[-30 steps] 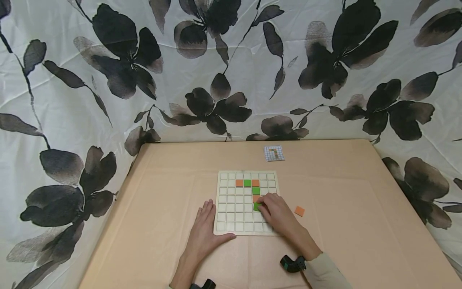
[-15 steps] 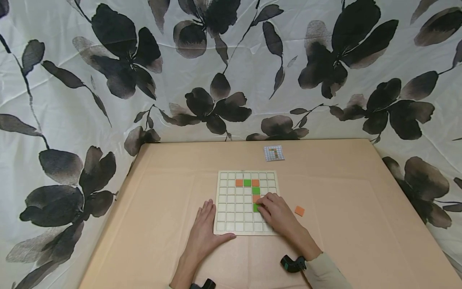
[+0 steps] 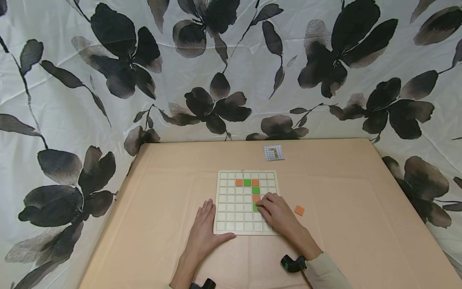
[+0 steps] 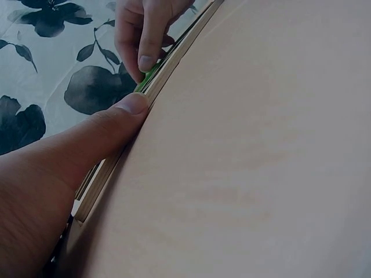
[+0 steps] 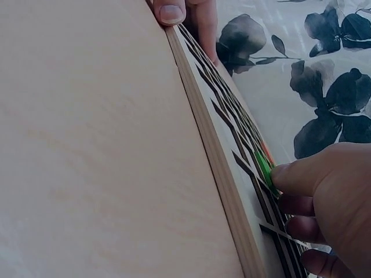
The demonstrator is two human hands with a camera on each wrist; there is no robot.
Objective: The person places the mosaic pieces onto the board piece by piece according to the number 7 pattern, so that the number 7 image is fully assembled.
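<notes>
A pale wooden grid board [image 3: 229, 217] lies on the table. My left hand [image 3: 205, 232] rests flat along its left side, fingers straight, thumb spread against the near edge. Over the board's right half, my right hand [image 3: 277, 213] has thumb and fingers curled at a green square tile [image 3: 255, 207], which sits in a cell. In the right wrist view the thumb is right on that green tile [image 5: 264, 170]. Above it in the same column are an orange tile [image 3: 256, 198], a green tile [image 3: 255, 190] and another orange tile [image 3: 255, 182]. Further left are a green tile [image 3: 247, 182] and an orange tile [image 3: 239, 182].
One loose orange tile [image 3: 299, 210] lies on the table right of the board. Behind the board is a small card [image 3: 274, 153] printed with a grid pattern. A white cloth [image 3: 267, 80] with dark flowers hangs beyond the table [image 3: 180, 168].
The green tile under my right fingers has turned slightly and now lines up with its cell; it was a little askew one second ago. My left hand stays in place.
</notes>
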